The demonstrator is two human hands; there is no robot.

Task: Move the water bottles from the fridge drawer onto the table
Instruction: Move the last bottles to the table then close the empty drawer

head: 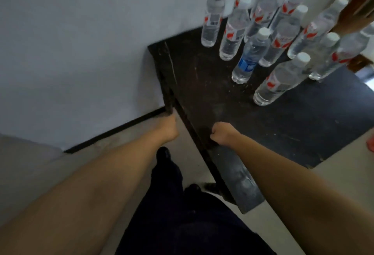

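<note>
Your dark trousers (182, 214) fill the bottom of the view, with a shoe (164, 153) on the pale floor (40, 173) past them. Both your bare forearms reach forward. Your left hand (168, 127) is curled into a fist with nothing in it, hanging just off the table (202, 84) beside its dark leg (169, 101). Your right hand (221, 133) is curled too and empty, sitting at the table's near edge. The bottles (269, 32) stand upright in a cluster at the table's far end against the wall (81, 32), most with red labels, and one blue-label bottle (251, 56) toward the front.
</note>
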